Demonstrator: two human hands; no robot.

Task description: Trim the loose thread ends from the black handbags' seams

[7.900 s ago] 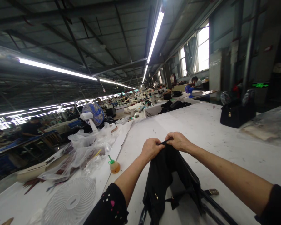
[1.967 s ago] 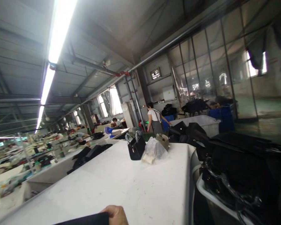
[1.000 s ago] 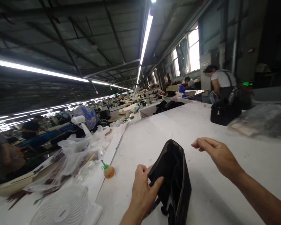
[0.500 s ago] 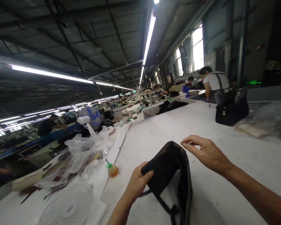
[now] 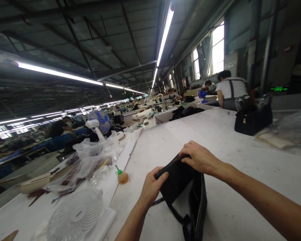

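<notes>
A black bag [image 5: 177, 182] with a strap and an open, zip-edged mouth is held up over the white table [image 5: 150, 150]. My left hand [image 5: 152, 187] pinches its upper left edge, thumb on the near face. At the upper right corner, my right hand [image 5: 199, 157] grips the same edge between thumb and fingers. The bag's lower end reaches down to the bottom of the view. Left of my left hand stands a small bottle [image 5: 122, 177] of amber liquid with a green spout.
A white fan [image 5: 75, 214] lies at the lower left, near crumpled clear plastic [image 5: 90, 150]. Another fan with blue blades [image 5: 101, 122] stands behind. At right sit a finished-looking black handbag [image 5: 253, 117] and plastic wrapping [image 5: 291, 130]. A co-worker [image 5: 230, 88] leans over beyond the table.
My right hand has moved left and closed on the bag's upper right corner, where it was apart before. The bag's top edge has tipped toward it. My left hand keeps its grip.
</notes>
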